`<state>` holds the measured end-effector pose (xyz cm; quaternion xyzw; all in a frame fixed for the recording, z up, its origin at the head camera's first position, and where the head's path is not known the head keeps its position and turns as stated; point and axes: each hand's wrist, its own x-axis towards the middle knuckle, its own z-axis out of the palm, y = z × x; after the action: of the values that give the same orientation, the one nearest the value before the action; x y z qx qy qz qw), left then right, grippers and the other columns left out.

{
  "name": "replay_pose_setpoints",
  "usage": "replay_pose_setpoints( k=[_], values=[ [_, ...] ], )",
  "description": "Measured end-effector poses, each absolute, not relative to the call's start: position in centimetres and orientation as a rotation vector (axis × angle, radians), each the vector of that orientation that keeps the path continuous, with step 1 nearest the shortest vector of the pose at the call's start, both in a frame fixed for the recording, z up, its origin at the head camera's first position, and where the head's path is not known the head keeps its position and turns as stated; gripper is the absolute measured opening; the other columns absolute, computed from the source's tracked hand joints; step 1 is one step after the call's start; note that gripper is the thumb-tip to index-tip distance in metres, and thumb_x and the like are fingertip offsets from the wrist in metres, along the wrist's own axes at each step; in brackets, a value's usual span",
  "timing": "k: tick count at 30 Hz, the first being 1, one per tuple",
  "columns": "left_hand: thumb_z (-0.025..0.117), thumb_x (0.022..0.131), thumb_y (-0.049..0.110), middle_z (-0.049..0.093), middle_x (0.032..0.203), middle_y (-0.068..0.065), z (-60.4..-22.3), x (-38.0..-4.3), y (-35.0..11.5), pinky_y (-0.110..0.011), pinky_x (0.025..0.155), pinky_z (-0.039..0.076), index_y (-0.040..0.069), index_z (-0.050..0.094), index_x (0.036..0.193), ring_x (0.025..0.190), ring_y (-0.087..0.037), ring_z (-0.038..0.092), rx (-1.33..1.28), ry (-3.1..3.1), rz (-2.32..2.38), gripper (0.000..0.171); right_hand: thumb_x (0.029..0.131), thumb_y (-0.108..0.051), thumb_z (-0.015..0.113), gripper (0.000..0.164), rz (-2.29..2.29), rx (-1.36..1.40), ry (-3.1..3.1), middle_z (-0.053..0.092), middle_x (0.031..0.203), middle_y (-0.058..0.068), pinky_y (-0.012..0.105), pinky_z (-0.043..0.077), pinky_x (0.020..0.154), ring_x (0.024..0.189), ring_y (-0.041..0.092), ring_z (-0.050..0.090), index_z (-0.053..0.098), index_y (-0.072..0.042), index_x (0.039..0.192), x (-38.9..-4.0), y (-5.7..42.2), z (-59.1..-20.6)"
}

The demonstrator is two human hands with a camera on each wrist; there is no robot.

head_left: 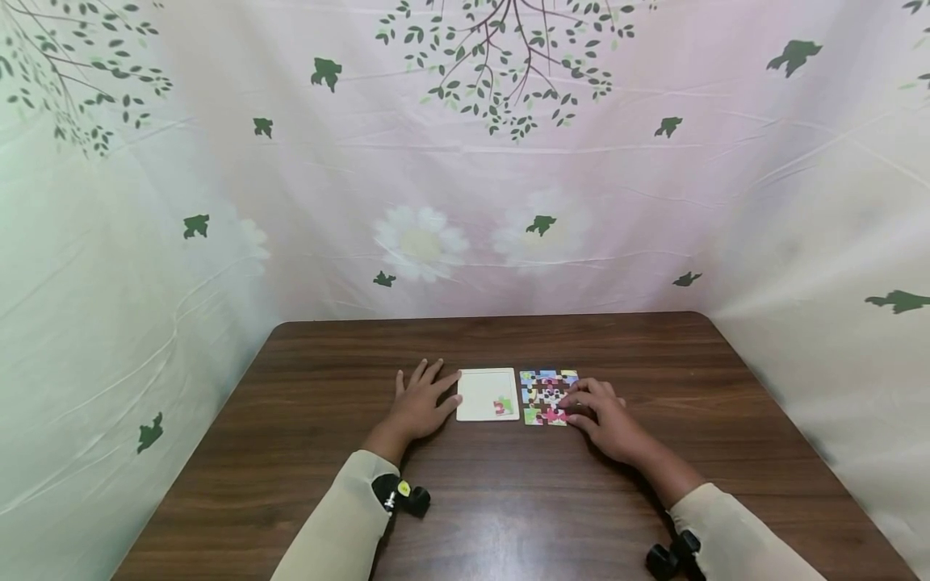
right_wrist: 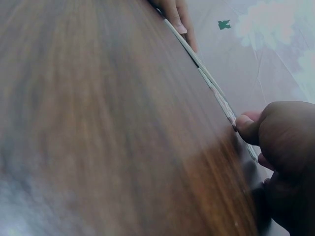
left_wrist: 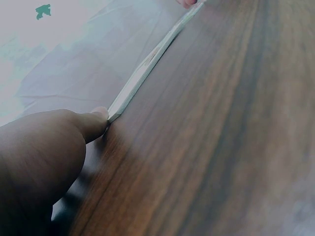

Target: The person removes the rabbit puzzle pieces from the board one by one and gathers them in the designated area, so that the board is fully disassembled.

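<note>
A square white puzzle tray [head_left: 479, 391] lies flat on the table, with a small pink-and-green patch [head_left: 503, 406] in its lower right corner. My left hand [head_left: 419, 410] rests at the tray's left edge, fingers spread, with the thumb and index fingertip touching the rim. Right of the tray lies a block of colourful jigsaw puzzle pieces [head_left: 536, 395], set close together with small gaps. The right hand [head_left: 605, 420] is over its right side, thumb and bent fingers pinching a puzzle piece at the lower right. Those fingers cover part of the block.
The brown wooden table [head_left: 479, 500] extends around both hands. A printed cloth [head_left: 465, 177] with leaves, birds and flowers hangs behind it and along both sides. Each wrist wears a black camera on a strap.
</note>
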<state>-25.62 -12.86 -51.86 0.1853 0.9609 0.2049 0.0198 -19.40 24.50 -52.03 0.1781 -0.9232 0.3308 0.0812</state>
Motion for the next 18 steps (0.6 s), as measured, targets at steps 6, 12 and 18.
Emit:
replay_pose_setpoints(
  k=[6, 12, 18],
  values=[
    [0.049, 0.113, 0.058, 0.029, 0.182, -0.009, -52.03, -25.75, -12.81, -0.080, 0.131, 0.003, 0.037, 0.046, 0.167, 0.172, -0.039, 0.016, 0.581, 2.986, 0.626, 0.058, 0.099, -0.004, 0.077, 0.021, 0.969, 0.523, -2.758, 0.063, 0.135, 0.009, 0.050, 0.031, 0.096, 0.135, 0.040, 0.049, 0.081, -0.018, 0.114, -19.50, 24.53, -52.18],
    [0.048, 0.113, 0.058, 0.029, 0.182, -0.009, -52.01, -25.73, -12.84, -0.080, 0.131, 0.003, 0.037, 0.046, 0.167, 0.172, -0.039, 0.015, 0.578, 2.984, 0.621, 0.058, 0.099, -0.002, 0.077, 0.021, 0.979, 0.501, -2.766, 0.063, 0.135, 0.009, 0.049, 0.030, 0.096, 0.134, 0.038, 0.049, 0.081, -0.017, 0.113, -19.52, 24.46, -52.09],
    [0.048, 0.113, 0.058, 0.029, 0.182, -0.008, -52.03, -25.77, -12.81, -0.080, 0.131, 0.003, 0.037, 0.046, 0.167, 0.172, -0.039, 0.015, 0.573, 2.986, 0.619, 0.058, 0.099, -0.003, 0.077, 0.020, 0.966, 0.491, -2.775, 0.063, 0.135, 0.009, 0.049, 0.031, 0.096, 0.132, 0.037, 0.050, 0.081, -0.018, 0.112, -19.46, 24.39, -51.92]
  ],
)
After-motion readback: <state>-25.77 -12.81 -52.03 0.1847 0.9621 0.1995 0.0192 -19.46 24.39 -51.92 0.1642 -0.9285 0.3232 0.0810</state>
